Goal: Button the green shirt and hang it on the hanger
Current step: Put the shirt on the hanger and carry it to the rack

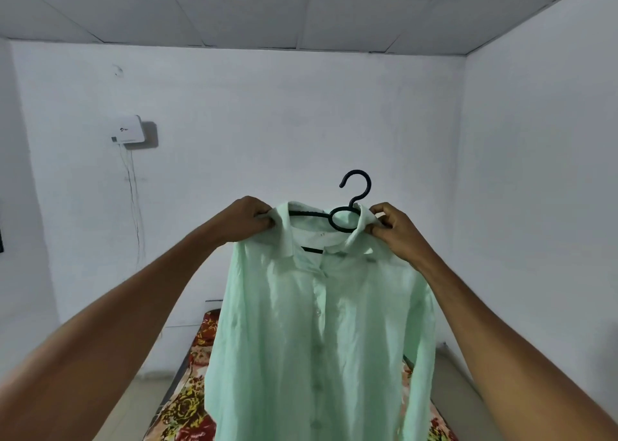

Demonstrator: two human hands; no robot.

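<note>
Your two bare forearms reach up from the lower corners and meet at the collar of the green shirt (321, 333), which you hold raised in front of you. Its cloth is thin, pale mint and softly creased, hanging in long folds; the front placket runs down the middle with small pale buttons closed along it, and both sleeves hang limp at the sides. Your left hand (247, 220) is curled tight on the collar's left corner. Your right hand (396, 230) pinches the right collar edge between thumb and fingertips. Inside the neck sits the hanger (347, 213), slim black plastic, with a rounded loop at the throat and its curved hook rising free above the collar, hooked on nothing. Below and behind the shirt lies a bed (190, 404) covered in a floral sheet of red, yellow and cream. Farther back, on the plain white wall, a small white box (128, 129) is mounted, with thin wires trailing down from it.
</note>
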